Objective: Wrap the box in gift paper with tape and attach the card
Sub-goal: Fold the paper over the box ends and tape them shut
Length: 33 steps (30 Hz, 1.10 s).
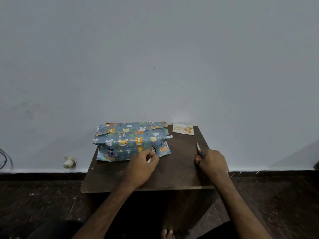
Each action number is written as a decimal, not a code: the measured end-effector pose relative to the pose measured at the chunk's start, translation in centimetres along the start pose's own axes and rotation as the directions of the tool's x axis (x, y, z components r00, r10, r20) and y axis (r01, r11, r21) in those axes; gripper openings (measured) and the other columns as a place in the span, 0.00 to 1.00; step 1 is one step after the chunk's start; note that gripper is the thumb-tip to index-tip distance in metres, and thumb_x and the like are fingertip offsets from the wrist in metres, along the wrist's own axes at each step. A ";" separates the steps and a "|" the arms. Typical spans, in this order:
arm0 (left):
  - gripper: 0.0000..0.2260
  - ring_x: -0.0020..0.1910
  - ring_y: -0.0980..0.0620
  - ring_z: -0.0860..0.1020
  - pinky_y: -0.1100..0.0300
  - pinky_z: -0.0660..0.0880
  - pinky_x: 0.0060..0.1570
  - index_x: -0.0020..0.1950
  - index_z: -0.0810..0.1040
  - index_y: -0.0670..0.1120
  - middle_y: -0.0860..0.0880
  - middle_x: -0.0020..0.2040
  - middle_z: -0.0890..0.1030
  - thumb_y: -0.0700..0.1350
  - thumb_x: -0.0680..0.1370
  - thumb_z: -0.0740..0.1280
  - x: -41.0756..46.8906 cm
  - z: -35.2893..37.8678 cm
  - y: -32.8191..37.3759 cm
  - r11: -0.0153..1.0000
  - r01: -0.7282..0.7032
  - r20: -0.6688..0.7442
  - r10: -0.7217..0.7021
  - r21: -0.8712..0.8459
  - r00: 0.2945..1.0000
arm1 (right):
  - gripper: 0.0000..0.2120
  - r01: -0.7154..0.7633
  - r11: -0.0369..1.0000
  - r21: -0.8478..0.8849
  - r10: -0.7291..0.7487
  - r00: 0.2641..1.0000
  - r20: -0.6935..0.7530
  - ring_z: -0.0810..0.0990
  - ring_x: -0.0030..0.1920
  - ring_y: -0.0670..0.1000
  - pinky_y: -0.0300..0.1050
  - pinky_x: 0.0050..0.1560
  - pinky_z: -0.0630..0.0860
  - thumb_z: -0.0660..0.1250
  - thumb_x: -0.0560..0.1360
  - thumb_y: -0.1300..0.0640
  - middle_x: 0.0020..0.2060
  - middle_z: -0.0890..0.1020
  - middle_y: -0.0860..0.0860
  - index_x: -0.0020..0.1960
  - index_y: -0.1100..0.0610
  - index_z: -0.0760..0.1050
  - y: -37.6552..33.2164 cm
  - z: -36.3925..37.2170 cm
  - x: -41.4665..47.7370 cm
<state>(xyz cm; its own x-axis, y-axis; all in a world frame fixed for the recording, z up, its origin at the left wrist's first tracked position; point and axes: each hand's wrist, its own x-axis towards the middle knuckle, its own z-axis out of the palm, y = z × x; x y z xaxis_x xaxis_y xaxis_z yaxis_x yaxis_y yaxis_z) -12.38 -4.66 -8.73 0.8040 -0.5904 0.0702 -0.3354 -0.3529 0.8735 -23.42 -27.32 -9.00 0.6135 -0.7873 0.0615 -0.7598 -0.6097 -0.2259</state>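
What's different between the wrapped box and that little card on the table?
The wrapped box is much bigger and bulky; the card is small and flat. The box is blue with cartoon animals; the card is pale with gold lettering. The left hand, pinching a small white strip, is at the box's near side; the card lies untouched in the far right corner. Both rest on the dark table.

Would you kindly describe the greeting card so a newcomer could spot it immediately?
Start at the dark wooden table against the wall. At its far right corner, right of the wrapped box, lies the card. It is the only flat white rectangle there, with gold lettering and balloons.
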 end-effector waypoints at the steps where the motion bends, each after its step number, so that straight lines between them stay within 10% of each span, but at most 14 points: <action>1: 0.10 0.44 0.46 0.80 0.49 0.76 0.46 0.45 0.81 0.43 0.45 0.44 0.83 0.48 0.81 0.66 0.0 0.0 0.1 1.000 0.004 0.000 -0.004 -0.003 1.000 | 0.13 0.000 1.000 -0.015 0.000 1.000 -0.003 0.80 0.47 0.57 0.50 0.44 0.80 0.68 0.76 0.51 0.45 0.82 0.56 0.53 0.60 0.80 -0.1 0.2 0.0; 10: 0.10 0.43 0.44 0.81 0.51 0.75 0.42 0.46 0.80 0.43 0.44 0.45 0.84 0.48 0.81 0.66 -0.3 -0.2 0.3 0.999 0.029 0.029 -0.029 0.015 0.999 | 0.11 -0.013 0.984 -0.179 0.024 0.998 0.060 0.81 0.52 0.57 0.46 0.44 0.73 0.66 0.76 0.52 0.52 0.81 0.55 0.54 0.58 0.76 -1.4 -2.0 -1.0; 15: 0.10 0.37 0.49 0.78 0.58 0.69 0.37 0.47 0.80 0.44 0.44 0.42 0.83 0.49 0.81 0.65 -0.1 0.0 0.3 0.997 0.040 0.051 -0.043 0.061 0.998 | 0.05 -0.081 0.782 0.618 -0.213 0.897 0.387 0.76 0.37 0.49 0.39 0.30 0.67 0.67 0.74 0.65 0.41 0.85 0.55 0.49 0.59 0.77 0.4 -4.4 -2.6; 21: 0.09 0.46 0.46 0.81 0.51 0.77 0.46 0.48 0.80 0.44 0.47 0.45 0.84 0.49 0.81 0.65 0.2 0.1 0.5 0.997 0.061 0.070 -0.064 0.040 0.996 | 0.26 -0.071 0.791 0.608 -0.431 0.642 0.635 0.79 0.48 0.47 0.42 0.49 0.72 0.73 0.62 0.47 0.50 0.82 0.54 0.56 0.57 0.76 0.8 -3.8 -5.6; 33: 0.04 0.47 0.50 0.82 0.47 0.78 0.53 0.48 0.75 0.51 0.50 0.48 0.84 0.51 0.79 0.66 0.4 0.1 0.2 0.995 0.075 0.078 -0.080 0.061 0.994 | 0.29 -0.039 0.697 0.716 -0.524 0.654 0.546 0.76 0.39 0.45 0.40 0.42 0.70 0.75 0.59 0.37 0.39 0.81 0.49 0.51 0.56 0.76 -2.7 -1.8 -6.1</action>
<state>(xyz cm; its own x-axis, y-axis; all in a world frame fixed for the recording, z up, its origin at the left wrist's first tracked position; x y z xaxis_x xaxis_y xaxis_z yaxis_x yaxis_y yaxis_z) -12.18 -4.99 -8.57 0.7878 -0.6148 -0.0375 -0.3032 -0.4401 0.8452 -25.45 -21.05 -6.97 0.9169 -0.1446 -0.3720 -0.3991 -0.3288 -0.8559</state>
